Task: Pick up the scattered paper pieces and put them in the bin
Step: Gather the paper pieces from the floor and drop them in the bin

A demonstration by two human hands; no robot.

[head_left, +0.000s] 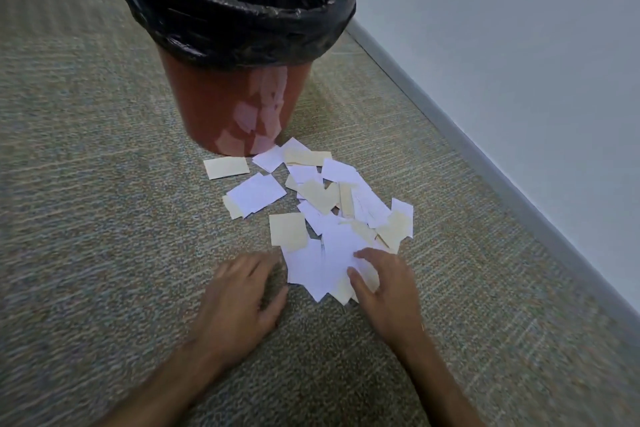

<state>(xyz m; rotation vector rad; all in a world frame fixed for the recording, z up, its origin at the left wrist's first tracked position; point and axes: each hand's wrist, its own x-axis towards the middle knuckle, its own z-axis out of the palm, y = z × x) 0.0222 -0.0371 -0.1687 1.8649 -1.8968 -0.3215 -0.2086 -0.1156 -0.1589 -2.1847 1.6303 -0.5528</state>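
Several white and cream paper pieces (pixel 322 211) lie scattered on the carpet in front of a red-brown bin (pixel 214 104) lined with a black bag (pixel 242 21). The bin stands upright at the top of the view, and its glossy wall mirrors the papers. My left hand (pixel 239 295) rests on the carpet just left of the nearest papers, fingers spread, holding nothing. My right hand (pixel 384 288) lies on the near edge of the pile, with thumb and fingers apart and touching white pieces. It pinches nothing that I can see.
Grey-green carpet (pixel 104 184) covers the floor. A grey baseboard (pixel 485 163) and a pale wall (pixel 519 45) run diagonally along the right side, close to the bin and the pile.
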